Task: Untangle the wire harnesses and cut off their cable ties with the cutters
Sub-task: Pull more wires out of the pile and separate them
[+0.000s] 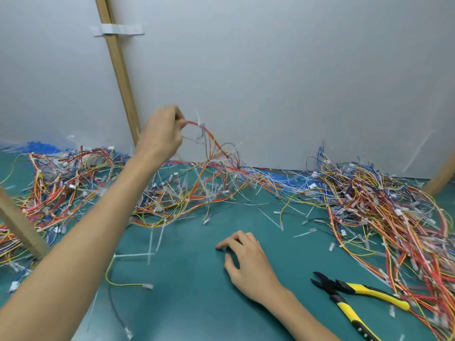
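My left hand is raised above the table and pinches the end of a red and yellow wire harness, which trails down into the tangled middle pile. A white cable tie sticks up from the harness near my fingers. My right hand rests on the green mat with its fingers curled, fingertips on a small clear piece that is too blurred to name. The cutters, with black jaws and yellow and black handles, lie open on the mat to the right of my right hand, untouched.
Big heaps of coloured wires cover the left and right of the table. Cut white ties and single wires lie scattered on the mat. A white wall with a wooden post stands behind. Another wooden bar crosses the left.
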`<state>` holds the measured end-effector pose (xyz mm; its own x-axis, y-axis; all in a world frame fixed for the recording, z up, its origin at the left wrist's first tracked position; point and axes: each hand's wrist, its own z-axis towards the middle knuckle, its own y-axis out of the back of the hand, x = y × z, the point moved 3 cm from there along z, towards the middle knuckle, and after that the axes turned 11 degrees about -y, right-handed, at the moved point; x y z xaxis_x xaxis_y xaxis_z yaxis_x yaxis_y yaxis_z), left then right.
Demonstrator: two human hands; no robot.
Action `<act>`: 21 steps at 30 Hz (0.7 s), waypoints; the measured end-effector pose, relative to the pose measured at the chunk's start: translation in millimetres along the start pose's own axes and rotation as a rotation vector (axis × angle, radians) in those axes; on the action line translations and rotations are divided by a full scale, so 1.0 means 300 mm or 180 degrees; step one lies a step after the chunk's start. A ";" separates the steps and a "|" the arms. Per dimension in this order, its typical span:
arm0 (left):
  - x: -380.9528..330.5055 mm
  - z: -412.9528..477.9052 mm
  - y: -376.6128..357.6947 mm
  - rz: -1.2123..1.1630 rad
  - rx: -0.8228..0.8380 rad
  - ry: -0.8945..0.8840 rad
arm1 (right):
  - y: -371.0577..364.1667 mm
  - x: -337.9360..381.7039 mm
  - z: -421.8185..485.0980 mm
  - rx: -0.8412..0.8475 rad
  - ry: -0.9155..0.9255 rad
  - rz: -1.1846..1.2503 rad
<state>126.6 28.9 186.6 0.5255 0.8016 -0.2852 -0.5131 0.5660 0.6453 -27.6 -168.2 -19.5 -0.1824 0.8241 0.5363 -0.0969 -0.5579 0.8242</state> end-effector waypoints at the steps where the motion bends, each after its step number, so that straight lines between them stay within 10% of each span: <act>1: -0.031 0.029 0.021 -0.0028 -0.0384 -0.0088 | 0.000 0.000 0.002 0.0012 -0.0010 0.0027; 4: -0.131 0.091 0.057 0.0242 -0.0919 -0.0478 | 0.002 -0.006 0.006 0.0064 -0.0061 0.0157; 9: -0.193 0.119 -0.054 0.0772 0.1680 -0.0741 | 0.011 -0.013 0.011 0.0115 -0.0142 0.0433; 21: -0.198 -0.212 -0.138 -0.0624 -0.0050 -0.0232 | 0.034 -0.068 0.032 -0.0481 -0.0879 0.1993</act>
<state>73.4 -29.8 131.6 0.6638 0.6600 -0.3519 -0.4065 0.7132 0.5710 -15.7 -189.7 -20.2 0.0049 0.3267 0.9451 -0.1933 -0.9270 0.3215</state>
